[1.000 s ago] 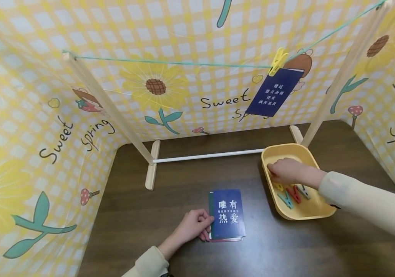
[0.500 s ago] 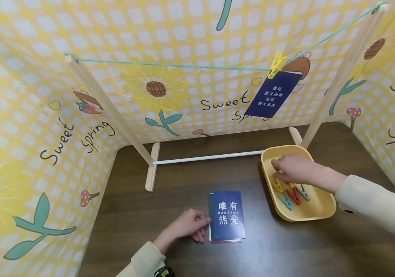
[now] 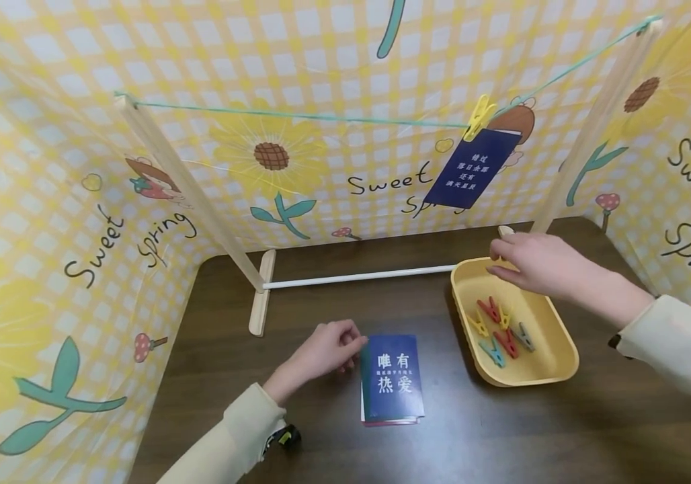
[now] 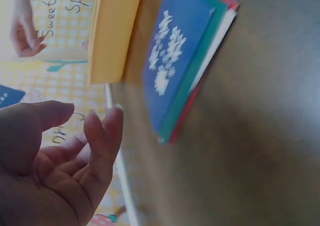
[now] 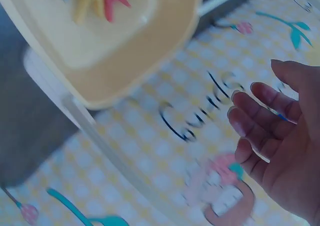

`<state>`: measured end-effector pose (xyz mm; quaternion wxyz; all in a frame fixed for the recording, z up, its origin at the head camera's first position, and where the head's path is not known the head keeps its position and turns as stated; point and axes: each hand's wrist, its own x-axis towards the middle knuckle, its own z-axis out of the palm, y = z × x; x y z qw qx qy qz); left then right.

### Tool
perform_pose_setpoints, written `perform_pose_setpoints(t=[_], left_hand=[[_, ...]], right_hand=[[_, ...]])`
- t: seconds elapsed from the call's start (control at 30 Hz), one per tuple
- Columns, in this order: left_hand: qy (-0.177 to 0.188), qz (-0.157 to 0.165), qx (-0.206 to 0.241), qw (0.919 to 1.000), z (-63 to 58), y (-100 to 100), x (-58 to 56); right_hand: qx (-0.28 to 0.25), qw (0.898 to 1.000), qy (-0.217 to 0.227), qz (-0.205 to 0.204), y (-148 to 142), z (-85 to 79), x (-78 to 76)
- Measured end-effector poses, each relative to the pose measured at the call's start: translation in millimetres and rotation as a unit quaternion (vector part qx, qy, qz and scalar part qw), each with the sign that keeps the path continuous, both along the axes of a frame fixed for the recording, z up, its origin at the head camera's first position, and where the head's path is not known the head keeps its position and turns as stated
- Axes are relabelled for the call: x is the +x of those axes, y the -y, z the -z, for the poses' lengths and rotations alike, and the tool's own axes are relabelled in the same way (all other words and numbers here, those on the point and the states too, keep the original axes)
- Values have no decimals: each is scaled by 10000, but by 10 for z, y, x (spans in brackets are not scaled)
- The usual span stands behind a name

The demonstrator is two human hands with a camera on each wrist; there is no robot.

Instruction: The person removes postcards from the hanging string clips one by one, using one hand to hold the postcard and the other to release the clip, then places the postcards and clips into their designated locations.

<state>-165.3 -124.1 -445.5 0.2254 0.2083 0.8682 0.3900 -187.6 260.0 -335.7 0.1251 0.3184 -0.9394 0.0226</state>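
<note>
My left hand hovers by the upper left corner of a stack of cards, the top one dark blue with white writing. In the left wrist view its fingers are loosely bent and hold nothing, apart from the cards. Over the far right edge of a yellow plastic basket is my right hand; the right wrist view shows its fingers relaxed, with nothing in them. Several small clothespins lie in the basket, among them a red clothespin and a grey clothespin.
A green string runs between two wooden posts. From it hangs a dark blue card on a yellow clothespin. A white rod joins the posts low down. Yellow checked cloth walls in the brown table.
My right hand has risen out of the basket toward its far right side, uncovering another red clothespin. My left hand has left the cards' left edge and moved up to their upper corner.
</note>
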Motion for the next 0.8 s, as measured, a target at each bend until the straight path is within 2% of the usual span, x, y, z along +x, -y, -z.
perform_pose_setpoints(t=[0.07,0.17,0.3,0.4,0.5,0.6,0.7,0.8], left_hand=[[-287,23,-32,9996,-88,-58,-71],[-728,-89,151,9972,-188,-159,-184],[-1344,-279,520,9892,-307,-310,-328],[-1653,-322,778,9826,-398,-413,-428],[-1787,-292,978,9786,-486,-504,-528],[-1774,-228,1115,9775,-570,-595,-621],[-1692,-190,1264,9773,-648,-689,-709],[-1773,-209,1444,9733,-734,-786,-800]], right_hand=[[-66,9998,-196,31,-14,-149,-15],[-248,9981,-568,-10,-37,-407,-47],[-521,9911,-1193,-262,-70,-761,-86],[-631,9853,-1544,-376,-75,-1002,-114],[-646,9840,-1628,-333,-47,-1210,-157],[-587,9865,-1522,-175,-2,-1381,-209],[-546,9883,-1421,-14,38,-1504,-270],[-607,9902,-1247,166,67,-1594,-342]])
